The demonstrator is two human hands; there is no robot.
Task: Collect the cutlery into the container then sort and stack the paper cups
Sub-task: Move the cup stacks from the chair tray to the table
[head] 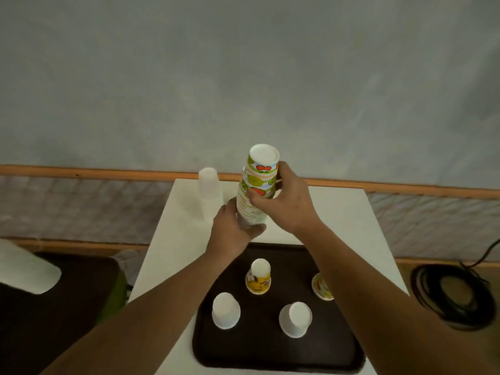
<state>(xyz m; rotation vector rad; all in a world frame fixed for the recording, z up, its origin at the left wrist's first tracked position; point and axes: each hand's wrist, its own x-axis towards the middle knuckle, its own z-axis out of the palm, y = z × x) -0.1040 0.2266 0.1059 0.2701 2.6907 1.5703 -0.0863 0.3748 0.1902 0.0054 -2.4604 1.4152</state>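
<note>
A white table (338, 226) carries a dark tray (216, 347) near its front edge. Above the table's middle, both hands grip a stack of fruit-printed cups (257, 190) — the left hand (232, 234) wrapped round its base, the right hand (286, 201) clasping the upper part. A plain white stack (208, 188) stands just left. Upside down on the tray: two white cups (226, 311) and a yellow cup (258, 277).

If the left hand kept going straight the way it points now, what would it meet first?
The left hand already grips the base of the printed cup stack, so that blocks it. Past the stack, its line runs up and right toward the wall; depth is unclear.
</note>
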